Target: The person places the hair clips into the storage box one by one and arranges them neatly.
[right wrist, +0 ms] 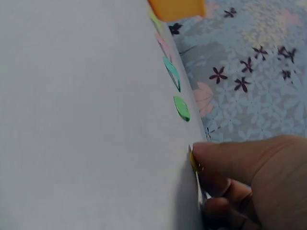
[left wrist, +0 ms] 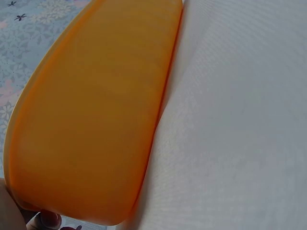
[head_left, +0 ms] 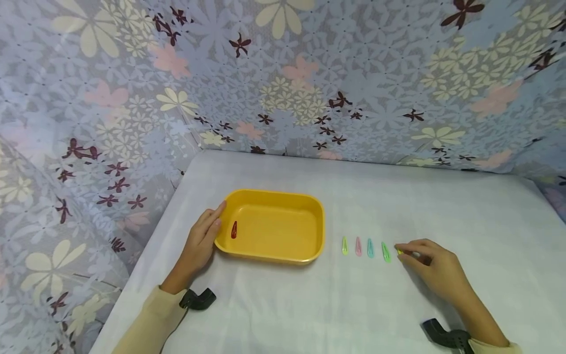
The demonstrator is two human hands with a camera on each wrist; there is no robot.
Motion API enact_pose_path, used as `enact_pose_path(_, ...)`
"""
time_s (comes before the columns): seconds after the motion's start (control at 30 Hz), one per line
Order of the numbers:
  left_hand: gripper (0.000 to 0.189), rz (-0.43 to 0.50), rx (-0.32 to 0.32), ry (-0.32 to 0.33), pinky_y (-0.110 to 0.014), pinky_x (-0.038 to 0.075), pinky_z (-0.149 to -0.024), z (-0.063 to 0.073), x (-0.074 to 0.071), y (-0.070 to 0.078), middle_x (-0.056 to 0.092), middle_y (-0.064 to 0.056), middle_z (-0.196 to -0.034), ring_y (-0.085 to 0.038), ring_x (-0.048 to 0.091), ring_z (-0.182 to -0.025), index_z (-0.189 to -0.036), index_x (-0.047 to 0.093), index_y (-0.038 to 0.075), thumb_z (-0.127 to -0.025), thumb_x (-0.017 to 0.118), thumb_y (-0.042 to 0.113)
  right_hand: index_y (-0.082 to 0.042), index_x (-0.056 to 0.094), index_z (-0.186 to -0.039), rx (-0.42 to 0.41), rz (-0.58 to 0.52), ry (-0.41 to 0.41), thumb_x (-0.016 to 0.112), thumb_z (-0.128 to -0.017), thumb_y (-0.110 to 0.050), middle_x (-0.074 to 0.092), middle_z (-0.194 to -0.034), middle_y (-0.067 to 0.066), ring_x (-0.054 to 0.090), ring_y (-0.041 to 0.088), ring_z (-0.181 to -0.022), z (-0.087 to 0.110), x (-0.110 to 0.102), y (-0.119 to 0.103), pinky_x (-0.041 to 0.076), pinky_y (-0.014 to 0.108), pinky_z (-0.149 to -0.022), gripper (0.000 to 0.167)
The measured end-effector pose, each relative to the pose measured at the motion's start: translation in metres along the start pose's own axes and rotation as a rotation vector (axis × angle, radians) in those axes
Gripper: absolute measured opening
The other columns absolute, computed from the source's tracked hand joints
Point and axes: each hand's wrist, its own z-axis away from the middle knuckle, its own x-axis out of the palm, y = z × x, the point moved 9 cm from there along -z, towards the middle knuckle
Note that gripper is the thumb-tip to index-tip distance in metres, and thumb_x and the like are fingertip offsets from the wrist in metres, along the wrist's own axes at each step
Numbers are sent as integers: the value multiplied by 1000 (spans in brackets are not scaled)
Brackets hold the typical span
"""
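A yellow tray (head_left: 269,255) stands on the white-covered table, with a dark red snap hair clip (head_left: 234,229) lying inside near its left end. Against the tray's left end rests my left hand (head_left: 200,242), its fingers fairly straight along the outer wall and rim. My right hand (head_left: 435,265) pinches a yellow hair clip (right wrist: 194,162) between thumb and fingertips, low over the table. To its left lie a green hair clip (head_left: 386,252), a blue hair clip (head_left: 370,248), a pink hair clip (head_left: 358,247) and a yellow-green hair clip (head_left: 344,246) in a row.
A white cloth (head_left: 283,309) covers the table. Floral fabric (head_left: 309,83) hangs behind it and along the left side. Each wrist wears a black mount (head_left: 197,299). The row of clips lies between the tray and my right hand.
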Motion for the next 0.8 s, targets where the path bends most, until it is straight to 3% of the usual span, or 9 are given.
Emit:
enact_pose_path(0.27,46,2,43,18,-21,38,-75,0,-1,2,58,-14,-109,-21,48,-88,-152,48,4,-106,45,-1,-12,81,-111,89,59,-24,80,-90,-15,75,-94,3,46,10,-63,-1,2,-4,37,27,-52,21)
enact_pose_path(0.53,44,-6,-4,20,-19,39,-76,1,0,-2,58,-15,-107,-16,46,-89,-151,49,4,-107,45,1,-12,80,-112,166,31,-63,79,-91,-25,70,-79,-4,45,10,-57,2,6,3,34,27,-46,25)
enact_pose_path(0.8,41,4,37,10,-17,37,-75,-2,-3,39,55,-30,-104,-28,47,-86,-144,47,-14,-104,43,-8,-15,80,-113,248,-17,-81,77,-92,-36,70,-78,-2,52,11,-50,5,6,9,41,27,-43,30)
